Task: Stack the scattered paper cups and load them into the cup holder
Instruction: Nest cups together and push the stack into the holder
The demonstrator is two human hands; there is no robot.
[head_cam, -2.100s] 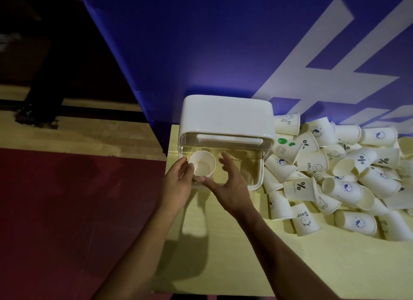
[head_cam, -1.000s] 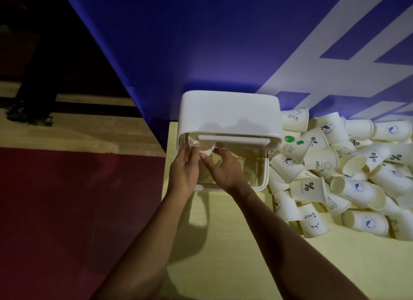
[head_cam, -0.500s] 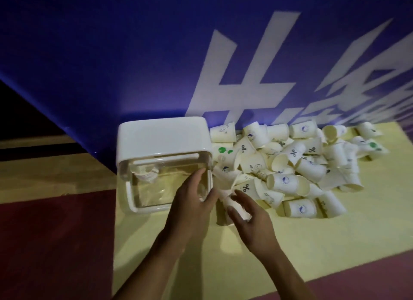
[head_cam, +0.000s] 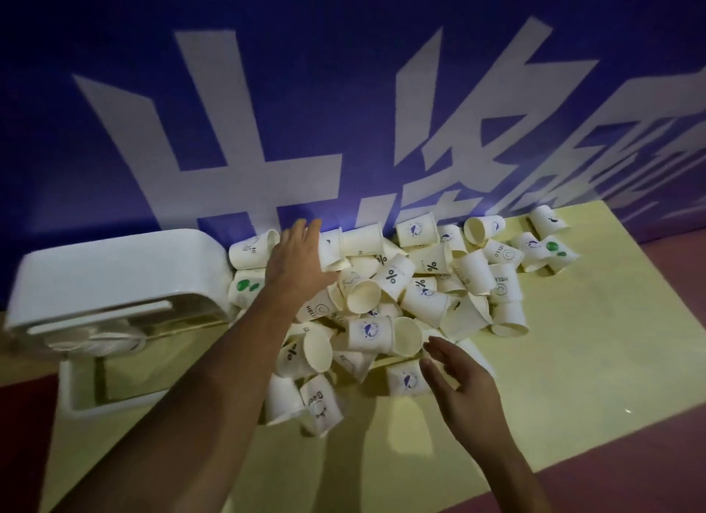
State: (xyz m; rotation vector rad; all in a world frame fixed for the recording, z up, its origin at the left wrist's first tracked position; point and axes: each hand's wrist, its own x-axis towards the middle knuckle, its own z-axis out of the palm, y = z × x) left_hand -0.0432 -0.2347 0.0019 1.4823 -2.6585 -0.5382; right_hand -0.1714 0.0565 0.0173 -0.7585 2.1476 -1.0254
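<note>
A heap of several white printed paper cups [head_cam: 393, 279] lies on the pale yellow table [head_cam: 573, 379]. The white cup holder [head_cam: 110, 276] with a clear front stands at the left, with cups [head_cam: 99, 340] lying inside it. My left hand [head_cam: 298, 264] stretches over the far left part of the heap, fingers spread, its fingertips at a cup by the wall; it holds nothing. My right hand [head_cam: 458, 382] hovers open at the near edge of the heap, beside a lying cup [head_cam: 405, 379].
A blue wall [head_cam: 344, 92] with large white characters rises directly behind the table. Dark red floor [head_cam: 668, 417] shows at the right and lower left. Bare table surface lies in front of the heap.
Both hands left the holder, where they had put a cup in. The view swung right. My left hand reached far over the heap; my right hand opened near its front edge.
</note>
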